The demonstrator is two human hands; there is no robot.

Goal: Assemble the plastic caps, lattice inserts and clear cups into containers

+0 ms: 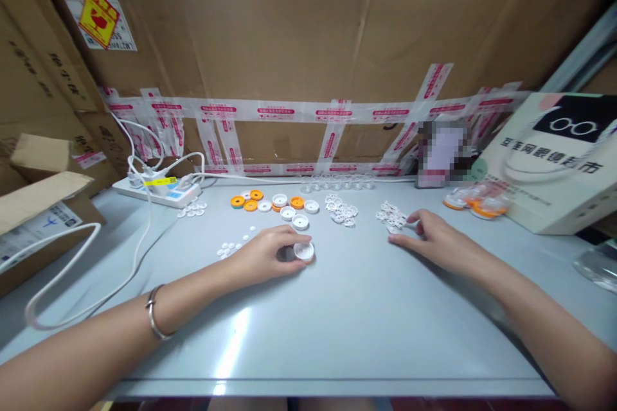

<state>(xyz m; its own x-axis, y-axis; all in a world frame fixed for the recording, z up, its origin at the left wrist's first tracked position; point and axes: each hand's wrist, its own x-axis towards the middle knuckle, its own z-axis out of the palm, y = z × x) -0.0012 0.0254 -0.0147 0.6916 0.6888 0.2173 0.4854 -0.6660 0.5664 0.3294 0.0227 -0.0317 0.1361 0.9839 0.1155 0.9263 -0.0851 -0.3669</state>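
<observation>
My left hand (272,253) grips a small round white dish with an orange edge below (304,251) between thumb and fingers, at the table's middle. To the right, my right hand (434,237) reaches to a pile of thin white openwork pieces (389,213); its thumb and forefinger are apart at the pile's near edge. A second pile of white openwork pieces (341,210) lies between the hands, farther back. Just behind my left hand are several round dishes, among them a white dish (300,222) and an orange dish (256,194). Small white discs (226,249) lie left of that hand.
Clear round pieces (337,183) line the back. More white discs (193,209) lie by a power strip (157,187) with loose white cables. Orange-and-clear assembled pieces (475,200) sit before a paper bag (554,160). Cardboard boxes (289,26) wall the table.
</observation>
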